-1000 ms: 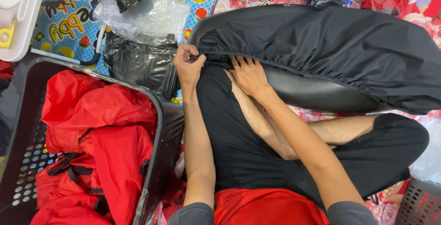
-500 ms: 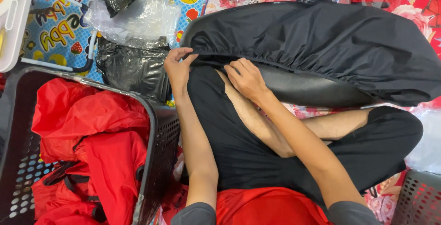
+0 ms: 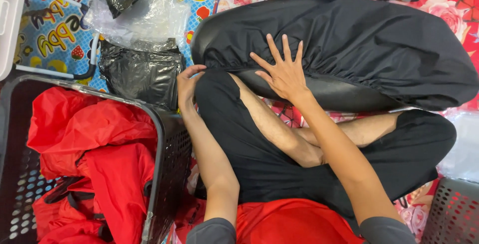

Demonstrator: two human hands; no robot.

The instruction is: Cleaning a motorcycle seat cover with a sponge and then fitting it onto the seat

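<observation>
A long padded seat (image 3: 324, 92) lies across my lap, mostly wrapped in a black elastic-edged fabric cover (image 3: 359, 44). My right hand (image 3: 282, 72) lies flat on the cover near its gathered hem, fingers spread. My left hand (image 3: 187, 82) is curled at the seat's left end, fingers hooked at the cover's edge by my knee. I sit cross-legged in black shorts.
A dark plastic basket (image 3: 167, 149) full of red fabric (image 3: 95, 154) stands at my left. Beyond it lie a black plastic bag (image 3: 142, 74) and clear plastic wrapping (image 3: 144, 17) on a colourful play mat (image 3: 50, 34). Another perforated basket corner (image 3: 451, 214) shows at the lower right.
My right hand has left the hem and now presses flat on top of the cover with spread fingers. My left hand stays at the cover's left end.
</observation>
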